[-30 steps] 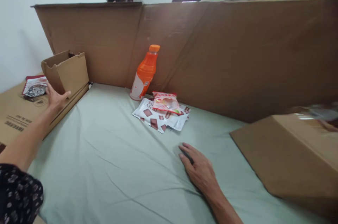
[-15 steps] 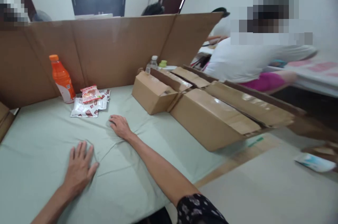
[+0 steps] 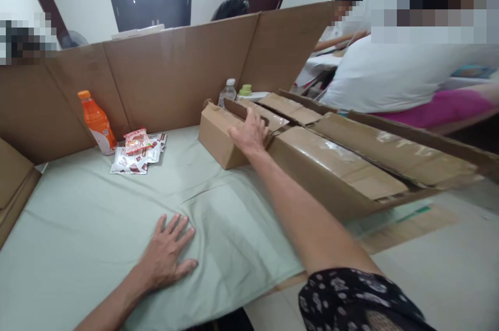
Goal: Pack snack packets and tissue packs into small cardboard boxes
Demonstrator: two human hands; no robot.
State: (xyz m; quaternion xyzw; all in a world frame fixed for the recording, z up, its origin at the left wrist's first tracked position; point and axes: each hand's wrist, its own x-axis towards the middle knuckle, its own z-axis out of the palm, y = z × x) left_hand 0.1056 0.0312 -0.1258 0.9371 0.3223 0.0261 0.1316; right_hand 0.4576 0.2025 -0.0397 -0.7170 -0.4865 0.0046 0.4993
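Observation:
My left hand (image 3: 167, 250) lies flat on the pale green cloth (image 3: 78, 237), fingers spread, holding nothing. With bent fingers, my right hand (image 3: 251, 131) is over the near end of a small cardboard box (image 3: 216, 131), thumb at its front edge and fingers curled over the top. Part of that end is hidden behind the hand. A longer cardboard box (image 3: 323, 164) lies just to the right. Farther left on the cloth are white and brown snack packets (image 3: 128, 160) with a red clear-windowed packet (image 3: 136, 141) on top, beside an orange bottle (image 3: 97, 123).
A tall cardboard panel (image 3: 175, 76) borders the back of the table. Behind the boxes stand a clear bottle (image 3: 228, 93) and a green-capped container (image 3: 245, 91). A person in a white shirt (image 3: 382, 76) sits at the right. Another cardboard piece (image 3: 15, 180) is at the left edge.
My right hand has moved from the cloth up and right onto the small cardboard box. My left hand has slid right over the cloth, which has shifted its folds. The view has turned slightly.

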